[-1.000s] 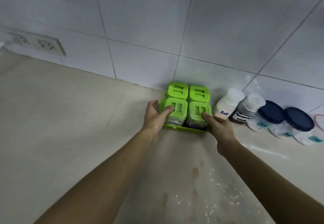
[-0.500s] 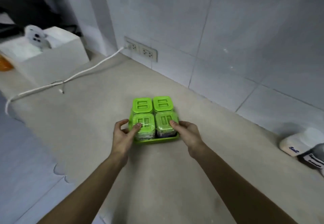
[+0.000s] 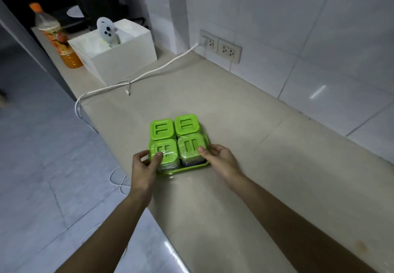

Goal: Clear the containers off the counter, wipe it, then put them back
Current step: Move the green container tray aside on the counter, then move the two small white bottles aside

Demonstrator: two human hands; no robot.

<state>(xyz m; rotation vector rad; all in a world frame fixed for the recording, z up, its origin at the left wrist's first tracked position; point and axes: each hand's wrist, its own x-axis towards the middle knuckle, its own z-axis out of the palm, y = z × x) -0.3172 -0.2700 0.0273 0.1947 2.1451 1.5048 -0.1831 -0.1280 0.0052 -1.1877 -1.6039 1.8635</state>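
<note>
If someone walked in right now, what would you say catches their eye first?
The bright green tray of four green-lidded jars, gripped by the left hand and right hand near the counter's front edge. Next, the orange bottle far left, beside a white box.

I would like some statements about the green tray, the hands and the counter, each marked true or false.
1. Both hands, left hand and right hand, hold the green tray. True.
2. The tray carries six jars. False: four green-lidded jars sit in it.
3. A white cable is plugged into the wall socket. True.
4. The orange bottle lies on its side. False: it stands upright, beside the white box.
5. One jar has no lid. False: all four are lidded.
</note>
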